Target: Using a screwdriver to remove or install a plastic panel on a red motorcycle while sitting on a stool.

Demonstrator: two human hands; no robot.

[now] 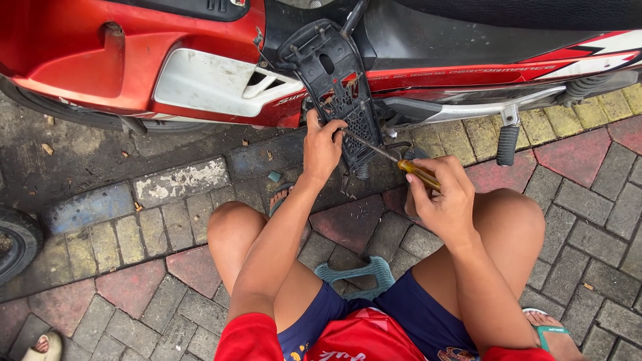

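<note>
While the left hand pinches the edge of the black plastic panel hanging off the red motorcycle, the right hand has its fingers clenched on the yellow-handled screwdriver, tip at the panel's lower grille. Panel looks light, stiff, likely brittle at the ribs; best gripped along its solid rim.

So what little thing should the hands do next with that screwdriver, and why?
Probably turn the screwdriver. The right hand grips its yellow handle, and the tip already reaches the black plastic panel beside the left hand, which steadies that panel against the red motorbike. Whether a screw sits there is too small to tell.
</note>
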